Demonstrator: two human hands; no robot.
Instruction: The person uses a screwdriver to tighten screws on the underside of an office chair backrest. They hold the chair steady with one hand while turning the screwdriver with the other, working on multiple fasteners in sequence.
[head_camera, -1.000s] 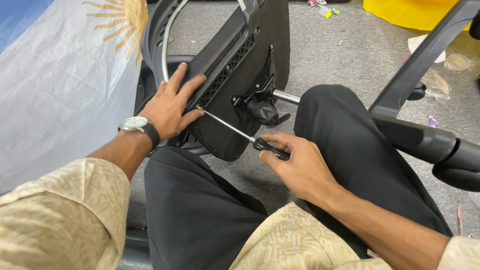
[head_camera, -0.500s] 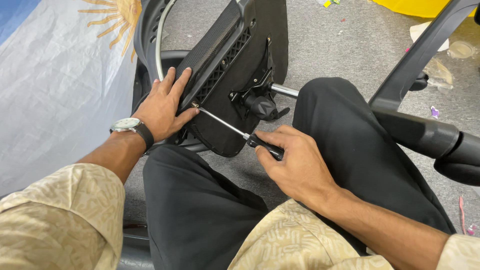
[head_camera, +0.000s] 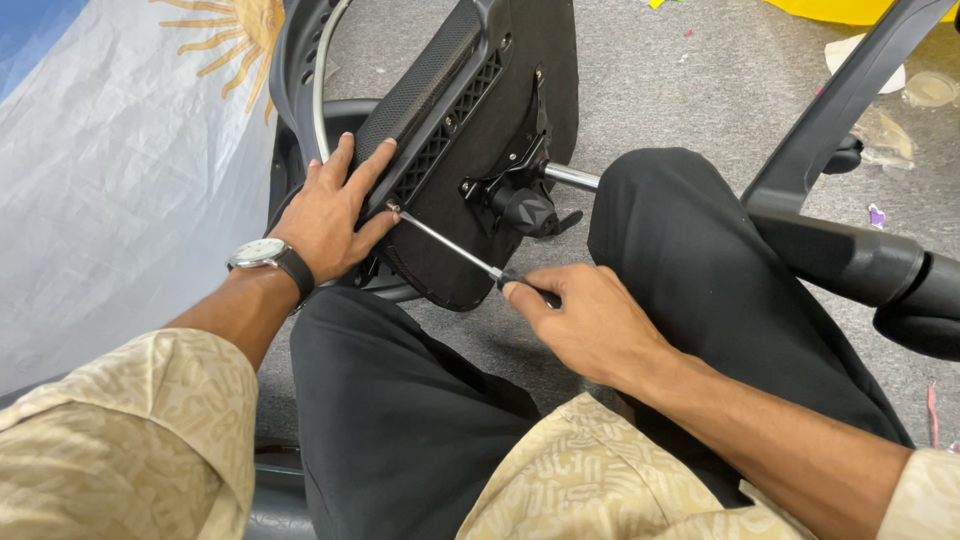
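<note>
Right hand (head_camera: 590, 325) on screwdriver (head_camera: 450, 245), left hand (head_camera: 335, 210) on chair seat (head_camera: 480, 110)

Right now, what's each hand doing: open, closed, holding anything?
Left hand: open, pressed flat on the black chair part.
Right hand: closed on the screwdriver.

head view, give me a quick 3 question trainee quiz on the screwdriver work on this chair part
1. True or false: the left hand lies flat on the black chair part.
2. Which hand holds the screwdriver? A) left B) right C) both
3. Fill in: the screwdriver's tip meets the chair part right beside the left ____.

Key: 1 true. 2 B, the right hand grips the handle. 3 thumb.
</note>
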